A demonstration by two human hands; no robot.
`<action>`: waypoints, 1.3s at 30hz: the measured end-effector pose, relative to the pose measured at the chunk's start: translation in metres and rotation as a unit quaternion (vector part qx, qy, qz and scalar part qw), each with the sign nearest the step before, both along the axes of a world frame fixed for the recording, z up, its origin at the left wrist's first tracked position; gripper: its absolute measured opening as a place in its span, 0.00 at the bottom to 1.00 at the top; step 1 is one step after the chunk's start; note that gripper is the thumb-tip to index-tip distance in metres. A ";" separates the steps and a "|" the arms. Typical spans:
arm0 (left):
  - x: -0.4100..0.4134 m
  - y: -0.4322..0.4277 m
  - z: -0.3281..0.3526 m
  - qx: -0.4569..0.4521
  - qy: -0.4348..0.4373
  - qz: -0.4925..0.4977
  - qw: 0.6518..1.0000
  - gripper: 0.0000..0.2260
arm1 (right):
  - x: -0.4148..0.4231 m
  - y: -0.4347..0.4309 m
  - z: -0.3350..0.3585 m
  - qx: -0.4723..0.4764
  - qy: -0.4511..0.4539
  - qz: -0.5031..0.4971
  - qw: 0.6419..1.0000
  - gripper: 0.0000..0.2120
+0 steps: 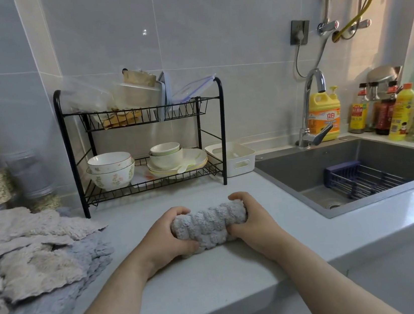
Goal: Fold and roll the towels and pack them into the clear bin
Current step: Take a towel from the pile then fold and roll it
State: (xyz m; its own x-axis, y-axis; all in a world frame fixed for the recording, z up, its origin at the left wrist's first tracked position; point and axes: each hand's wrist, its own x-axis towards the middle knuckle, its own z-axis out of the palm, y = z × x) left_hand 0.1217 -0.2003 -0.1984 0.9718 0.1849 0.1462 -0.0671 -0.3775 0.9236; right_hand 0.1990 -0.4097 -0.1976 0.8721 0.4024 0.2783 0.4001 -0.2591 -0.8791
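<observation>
Fingers [181,210] of the left hand [168,238] curl over the left end of a rolled grey towel [209,225], with the thumb tucked under its near side, while the right hand [253,220] clamps the opposite end in the same way, so both hands are closed on the roll. It lies crosswise at the centre of the frame, its underside touching the pale countertop [217,282], and its ribbed pile shows between the two hands. At the lower left of the frame a loose heap of flat towels [30,264], beige and blue-grey, spreads over the counter, well apart from the roll. Behind the hands, in the middle of the frame, a black wire dish rack [143,139] holds bowls and plates on its lower shelf and plastic containers above. A white basket [232,157] stands just beside the rack on its right. A steel sink [360,168] fills the right of the frame, with a faucet [312,108] and a yellow detergent bottle [324,115] behind it.
</observation>
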 end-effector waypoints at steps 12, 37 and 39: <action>0.011 0.014 -0.005 -0.081 -0.100 0.087 0.988 0.16 | 0.004 0.006 -0.002 0.130 0.058 0.005 0.990 0.26; 0.020 -0.016 0.033 -0.178 -0.027 0.133 0.974 0.23 | 0.022 -0.009 0.020 0.114 0.180 -0.018 0.977 0.19; 0.036 -0.023 0.064 -0.183 -0.023 0.122 0.975 0.23 | 0.030 -0.019 0.052 0.135 0.203 -0.042 0.969 0.18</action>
State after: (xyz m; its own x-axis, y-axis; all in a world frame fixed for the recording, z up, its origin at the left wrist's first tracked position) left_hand 0.1579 -0.2231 -0.1348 0.8864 0.4576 0.0691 -0.0612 -0.0321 0.9976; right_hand 0.2294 -0.4283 -0.1459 0.9580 0.2867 -0.0100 -0.0061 -0.0147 -0.9999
